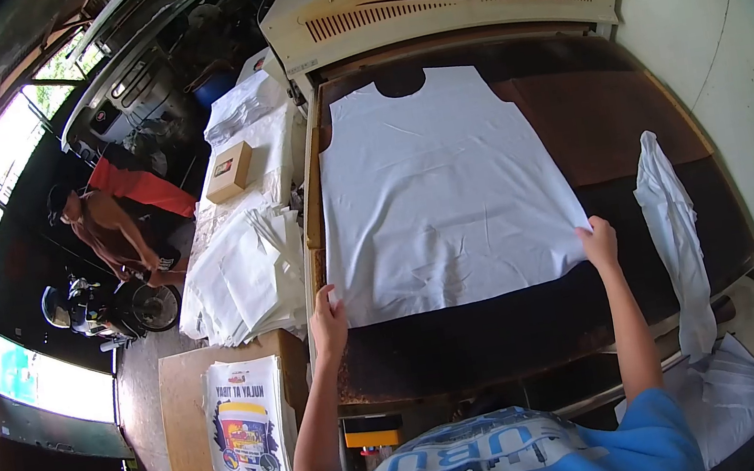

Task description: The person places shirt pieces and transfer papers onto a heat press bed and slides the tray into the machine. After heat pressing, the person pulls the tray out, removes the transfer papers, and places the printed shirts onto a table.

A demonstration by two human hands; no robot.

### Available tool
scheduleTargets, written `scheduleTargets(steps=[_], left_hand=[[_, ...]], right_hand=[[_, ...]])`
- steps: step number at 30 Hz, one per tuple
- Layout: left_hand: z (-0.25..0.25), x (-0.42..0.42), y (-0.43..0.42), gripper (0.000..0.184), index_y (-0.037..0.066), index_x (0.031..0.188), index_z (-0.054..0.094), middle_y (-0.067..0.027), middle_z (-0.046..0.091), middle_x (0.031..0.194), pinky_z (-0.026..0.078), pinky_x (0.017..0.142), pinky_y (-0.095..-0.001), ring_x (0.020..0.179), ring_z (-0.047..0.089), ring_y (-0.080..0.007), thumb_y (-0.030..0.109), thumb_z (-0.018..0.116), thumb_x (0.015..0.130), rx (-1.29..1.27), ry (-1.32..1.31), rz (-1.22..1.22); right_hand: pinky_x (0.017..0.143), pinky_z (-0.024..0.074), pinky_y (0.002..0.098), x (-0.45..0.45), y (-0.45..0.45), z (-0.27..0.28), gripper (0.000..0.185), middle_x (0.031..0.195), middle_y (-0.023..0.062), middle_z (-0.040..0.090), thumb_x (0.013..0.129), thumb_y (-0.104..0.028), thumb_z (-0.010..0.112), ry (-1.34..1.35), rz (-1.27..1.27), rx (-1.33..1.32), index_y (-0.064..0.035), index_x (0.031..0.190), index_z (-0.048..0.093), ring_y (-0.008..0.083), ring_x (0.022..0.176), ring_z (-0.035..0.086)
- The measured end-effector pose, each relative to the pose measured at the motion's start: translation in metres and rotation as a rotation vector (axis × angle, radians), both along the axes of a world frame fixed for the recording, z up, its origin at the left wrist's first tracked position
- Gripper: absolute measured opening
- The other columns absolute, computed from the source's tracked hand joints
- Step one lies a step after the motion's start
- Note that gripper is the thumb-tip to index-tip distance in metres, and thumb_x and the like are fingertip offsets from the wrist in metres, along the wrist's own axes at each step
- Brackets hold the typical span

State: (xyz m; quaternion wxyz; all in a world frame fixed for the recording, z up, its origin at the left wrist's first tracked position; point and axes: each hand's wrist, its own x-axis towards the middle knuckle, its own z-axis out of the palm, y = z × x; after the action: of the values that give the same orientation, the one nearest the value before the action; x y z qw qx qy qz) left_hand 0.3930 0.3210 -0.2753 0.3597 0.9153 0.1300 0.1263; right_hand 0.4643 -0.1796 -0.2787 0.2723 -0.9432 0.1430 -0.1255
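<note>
A white sleeveless shirt-shaped cloth (449,196) lies spread on the dark bed of a large press (451,350), its neck cutout toward the machine's far housing. My left hand (328,319) is closed on the cloth's near left corner. At the near right corner, my right hand (599,241) pinches the edge of the same cloth. Slight wrinkles run across the lower middle of the cloth, between my hands. To the right, a narrow crumpled white cloth (672,233) hangs over the bed's near edge.
Left of the press are stacked white sheets (243,274), a small cardboard box (229,172) and printed sheets (247,422) on a wooden surface. A person (110,225) is by a motorcycle (89,310) at far left. The cream press housing (453,22) stands behind the bed.
</note>
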Motion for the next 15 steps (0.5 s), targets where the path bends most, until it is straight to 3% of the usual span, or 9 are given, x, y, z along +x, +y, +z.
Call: scheduleTargets(steps=[1, 5, 9, 12, 15], left_hand=[[0.003, -0.004, -0.002, 0.026, 0.011, 0.108, 0.051, -0.0161, 0.054, 0.061, 0.041, 0.058, -0.0403, 0.059, 0.055, -0.0326, 0.008, 0.052, 0.083, 0.009, -0.072, 0.018], [0.006, -0.010, 0.005, 0.026, 0.013, 0.109, 0.051, -0.0209, 0.058, 0.071, 0.042, 0.062, -0.0440, 0.071, 0.056, -0.0389, 0.011, 0.050, 0.084, 0.097, -0.072, 0.005], [0.009, -0.017, 0.001, 0.027, 0.014, 0.110, 0.051, -0.0216, 0.058, 0.071, 0.043, 0.065, -0.0459, 0.073, 0.057, -0.0395, 0.013, 0.049, 0.084, 0.187, -0.014, 0.011], [0.001, -0.023, 0.004, 0.028, 0.014, 0.111, 0.051, -0.0210, 0.059, 0.082, 0.044, 0.068, -0.0462, 0.079, 0.057, -0.0386, 0.015, 0.049, 0.083, 0.222, 0.030, -0.026], [-0.009, -0.024, 0.006, 0.029, 0.012, 0.110, 0.051, -0.0159, 0.054, 0.101, 0.046, 0.071, -0.0440, 0.088, 0.055, -0.0355, 0.014, 0.051, 0.081, 0.444, -0.096, 0.018]], right_hand=[[0.063, 0.0456, 0.0410, -0.006, 0.000, 0.008, 0.023, 0.078, 0.0209, 0.061, 0.071, -0.018, 0.065, -0.031, -0.022, 0.024, 0.0026, 0.077, 0.057, 0.0384, 0.078, 0.058], [0.061, 0.0452, 0.0425, -0.013, -0.004, 0.007, 0.021, 0.076, 0.0214, 0.060, 0.074, -0.017, 0.063, -0.068, -0.030, -0.020, 0.0024, 0.077, 0.056, 0.0391, 0.075, 0.058], [0.061, 0.0463, 0.0436, -0.019, 0.002, 0.008, 0.022, 0.075, 0.0209, 0.060, 0.075, -0.019, 0.064, -0.084, -0.048, -0.125, 0.0012, 0.076, 0.054, 0.0386, 0.076, 0.059], [0.064, 0.0474, 0.0448, -0.021, 0.003, -0.003, 0.018, 0.079, 0.0178, 0.061, 0.076, -0.018, 0.063, -0.048, -0.070, -0.244, -0.0028, 0.081, 0.053, 0.0361, 0.078, 0.060], [0.068, 0.0474, 0.0434, -0.042, 0.012, 0.012, 0.017, 0.092, 0.0141, 0.058, 0.076, -0.015, 0.060, -0.129, -0.080, -0.303, -0.0073, 0.089, 0.053, 0.0338, 0.084, 0.057]])
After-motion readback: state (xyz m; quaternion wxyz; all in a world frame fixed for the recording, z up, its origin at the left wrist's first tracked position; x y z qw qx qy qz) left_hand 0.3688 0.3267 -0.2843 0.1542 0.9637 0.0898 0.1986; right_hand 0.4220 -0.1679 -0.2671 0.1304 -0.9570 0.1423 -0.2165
